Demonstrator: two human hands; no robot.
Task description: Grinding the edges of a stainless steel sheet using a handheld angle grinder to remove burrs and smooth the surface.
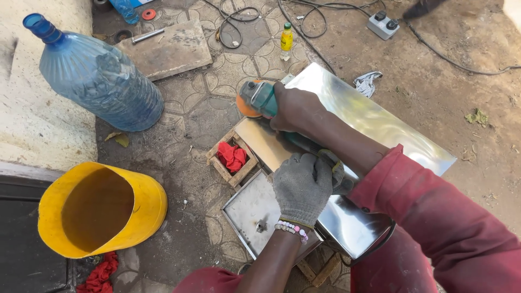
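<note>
**Head view: two hands on a grinder over shiny sheet metal**

Nearest the camera, the left hand (302,184), in a grey knitted glove with a bead bracelet at the wrist, is wrapped around the rear body of the grinder (260,99). Dark red sleeves frame both arms. Just beyond, the bare right hand (296,108) is clenched over the front of the tool, beside its teal housing. An orange disc shows at the tool's head, at the far left edge of the metal sheet (374,122).

That sheet is smooth, mirror-bright and rectangular, with a folded edge, and it lies slanted across the paved floor (201,108). A flatter, duller metal tray (247,209) sits beneath its near end. Beside it to the left is a small rough wooden box (218,161) holding a crumpled red rag (232,156).

Farther left stands a yellow plastic bucket (146,201), round and open-mouthed, with more red cloth at its base. Beyond it a big clear blue water bottle (103,81) lies tilted against a pale wall.

Farthest off are a worn flat board (168,50), a small yellow bottle (286,39), black cables (239,19) and a grey socket box (383,25) on dusty ground.
</note>
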